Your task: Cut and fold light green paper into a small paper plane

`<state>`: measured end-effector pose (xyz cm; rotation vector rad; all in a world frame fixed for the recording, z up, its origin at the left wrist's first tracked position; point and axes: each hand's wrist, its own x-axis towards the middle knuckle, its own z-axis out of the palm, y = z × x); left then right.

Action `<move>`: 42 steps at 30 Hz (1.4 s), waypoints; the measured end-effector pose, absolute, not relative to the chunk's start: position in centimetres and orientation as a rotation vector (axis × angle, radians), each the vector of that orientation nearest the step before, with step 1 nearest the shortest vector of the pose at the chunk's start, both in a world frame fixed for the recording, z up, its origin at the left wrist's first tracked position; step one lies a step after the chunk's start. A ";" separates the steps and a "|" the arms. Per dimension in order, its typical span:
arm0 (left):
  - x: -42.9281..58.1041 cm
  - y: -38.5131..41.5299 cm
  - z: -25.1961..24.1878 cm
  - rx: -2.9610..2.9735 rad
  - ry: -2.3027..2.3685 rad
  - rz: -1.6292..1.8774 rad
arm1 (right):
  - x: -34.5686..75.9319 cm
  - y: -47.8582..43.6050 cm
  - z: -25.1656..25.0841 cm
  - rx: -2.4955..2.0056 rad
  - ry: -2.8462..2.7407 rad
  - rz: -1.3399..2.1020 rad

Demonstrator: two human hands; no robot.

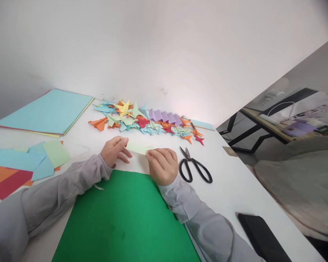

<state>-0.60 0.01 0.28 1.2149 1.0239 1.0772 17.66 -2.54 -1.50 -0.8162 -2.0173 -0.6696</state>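
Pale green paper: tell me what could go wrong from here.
The pale green paper, pinched by the right hand with the left hand at its other end, might crease or tear. Scissors lie near the right hand, blades apart; a sideways move could bump them. The left sleeve runs close to loose paper pieces and might shift them.

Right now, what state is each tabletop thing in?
Pale green paper strip: held by left hand and right hand
Black-handled metal scissors: open
Blue-topped paper stack: flat
Coloured rectangular paper pieces: loose, overlapping
Colourful folded paper shapes: clustered
Green rectangular sheet: flat
Black rectangular object: flat
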 end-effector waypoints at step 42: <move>0.0 -0.3 -0.8 1.314 0.934 1.148 | 17.4 -2.0 -1.5 -1.037 -1.710 0.569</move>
